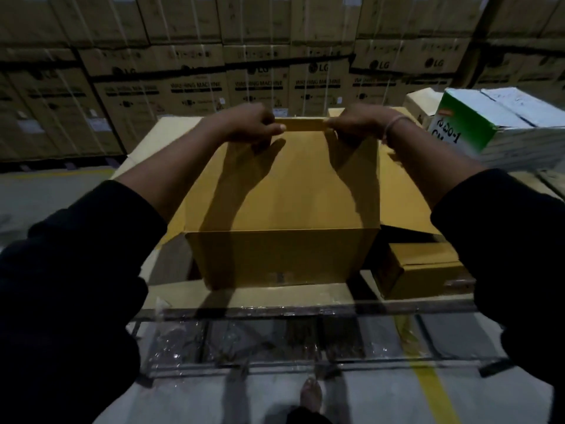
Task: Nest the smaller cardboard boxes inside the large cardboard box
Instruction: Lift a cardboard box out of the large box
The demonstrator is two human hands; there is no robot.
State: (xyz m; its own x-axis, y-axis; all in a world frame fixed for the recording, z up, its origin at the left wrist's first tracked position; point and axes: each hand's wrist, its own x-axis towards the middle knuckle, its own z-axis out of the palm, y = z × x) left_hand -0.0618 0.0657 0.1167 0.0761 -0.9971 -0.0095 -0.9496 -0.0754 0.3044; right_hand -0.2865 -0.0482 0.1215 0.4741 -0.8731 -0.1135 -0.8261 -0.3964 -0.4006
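Box sits square before me on the flattened cardboard, its long axis running away from me, and I have my left hand and right hand curled over its far edge, equally near.

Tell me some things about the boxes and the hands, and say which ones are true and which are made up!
1. Both hands grip the far edge of the yellow cardboard box. True: the left hand and the right hand each curl round it.
2. The white and green box sits to the left. False: it sits on the right.
3. A smaller cardboard box lies to the right of the yellow one. True.
4. The stacked cartons behind say "television". False: they say "washing machine".
5. The person wears white sleeves. False: the sleeves are dark.
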